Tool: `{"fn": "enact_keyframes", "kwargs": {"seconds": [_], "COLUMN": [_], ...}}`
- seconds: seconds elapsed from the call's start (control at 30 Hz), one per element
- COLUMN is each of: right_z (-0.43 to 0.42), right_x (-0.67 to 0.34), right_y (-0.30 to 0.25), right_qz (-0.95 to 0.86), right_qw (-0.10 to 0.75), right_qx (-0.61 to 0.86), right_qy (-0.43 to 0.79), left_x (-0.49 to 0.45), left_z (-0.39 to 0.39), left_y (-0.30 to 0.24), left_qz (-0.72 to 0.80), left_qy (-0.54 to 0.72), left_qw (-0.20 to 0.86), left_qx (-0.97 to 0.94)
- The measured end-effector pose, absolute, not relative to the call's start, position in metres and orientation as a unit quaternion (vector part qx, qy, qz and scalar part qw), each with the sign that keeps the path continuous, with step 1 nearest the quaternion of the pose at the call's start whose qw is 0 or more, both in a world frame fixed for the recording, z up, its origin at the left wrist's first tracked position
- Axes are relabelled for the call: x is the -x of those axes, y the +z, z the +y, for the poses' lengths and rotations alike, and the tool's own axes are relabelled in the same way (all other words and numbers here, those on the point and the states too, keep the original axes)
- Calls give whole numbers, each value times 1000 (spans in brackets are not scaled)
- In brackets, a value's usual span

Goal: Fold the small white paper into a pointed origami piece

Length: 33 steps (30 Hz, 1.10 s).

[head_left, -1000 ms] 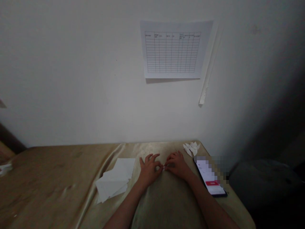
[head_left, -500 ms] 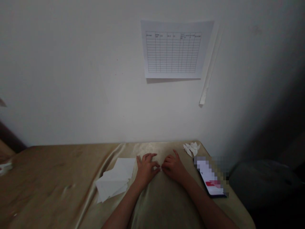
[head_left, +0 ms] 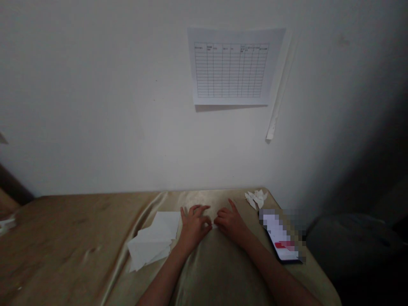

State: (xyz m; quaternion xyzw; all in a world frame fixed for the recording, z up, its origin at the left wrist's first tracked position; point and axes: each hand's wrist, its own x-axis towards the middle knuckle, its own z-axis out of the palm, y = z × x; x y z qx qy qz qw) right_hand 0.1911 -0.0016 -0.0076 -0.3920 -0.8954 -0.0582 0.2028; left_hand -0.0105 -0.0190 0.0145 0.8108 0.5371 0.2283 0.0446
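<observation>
Between my fingertips sits a small folded piece of white paper (head_left: 213,226), mostly hidden by my hands. My left hand (head_left: 194,227) pinches its left side with thumb and forefinger, the other fingers spread. On the other side my right hand (head_left: 230,223) is closed on it, one finger stretched up and away. Both hands are low over the cloth-covered surface (head_left: 219,272). Left of my left hand lies a fanned stack of white paper sheets (head_left: 154,240). Beyond my right hand, near the wall, are several folded white paper pieces (head_left: 256,198).
A phone (head_left: 280,238) with a lit, partly blurred screen lies along the right edge. The wall behind carries a printed table sheet (head_left: 231,68) and a narrow white strip (head_left: 279,93). A dark rounded object (head_left: 353,242) stands right of the surface.
My hands have shifted very slightly left, still meeting at the small paper. The paper stack, folded pieces and phone lie as before.
</observation>
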Motion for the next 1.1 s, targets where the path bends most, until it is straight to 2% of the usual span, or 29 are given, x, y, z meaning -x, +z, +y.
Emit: {"fn": "enact_keyframes", "kwargs": {"seconds": [0.77, 1.1], "right_z": [-9, -18], "right_x": [-196, -202], "right_y": [-4, 7], "right_qz": [-874, -854], "right_qw": [228, 243], "right_qx": [429, 450], "right_qy": [14, 93], "left_x": [5, 11], "left_z": [-21, -17], "left_y": [22, 27], "left_qz": [494, 443], "left_qy": [209, 197], "left_qw": [-18, -36], "left_qx": [-844, -874]}}
